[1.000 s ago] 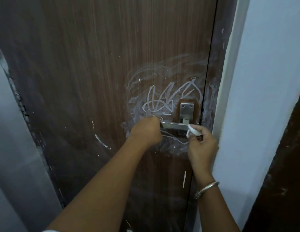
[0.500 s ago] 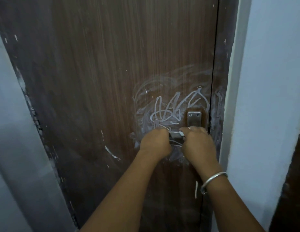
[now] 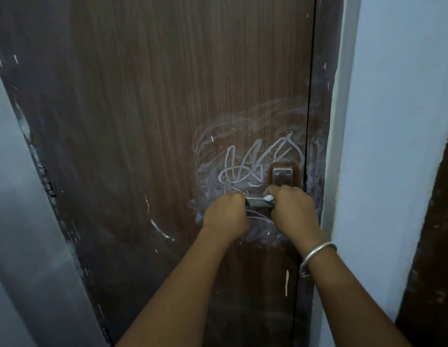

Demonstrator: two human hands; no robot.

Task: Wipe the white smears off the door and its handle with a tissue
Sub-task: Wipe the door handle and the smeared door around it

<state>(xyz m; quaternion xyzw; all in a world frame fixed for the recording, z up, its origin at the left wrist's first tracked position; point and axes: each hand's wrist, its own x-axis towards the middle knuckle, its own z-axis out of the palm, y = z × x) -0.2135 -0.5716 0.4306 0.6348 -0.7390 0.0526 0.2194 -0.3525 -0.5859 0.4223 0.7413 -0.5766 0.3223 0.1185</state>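
1. Compared with a second ago, the right hand [image 3: 293, 211] has moved up from under the plate end of the flat silver metal lever handle [image 3: 256, 202] and now sits right over it.
2. Its fingers are curled and pinch a small scrunched white tissue [image 3: 268, 197] against the lever's top, near the right edge of the brown wood-grain door [image 3: 142, 121].
3. The left hand [image 3: 225, 214] grips the lever's free end, fingers wrapped round it. A short bare stretch shows between the hands.
4. The tissue looks light, soft and easy to tear, so I'd keep it bunched, not flat.
5. The handle looks stiff and slick, and probably swings, so bracing the free end makes sense.
6. The chalky white smears [image 3: 243, 166] above the handle are still thick, so there's plenty left.
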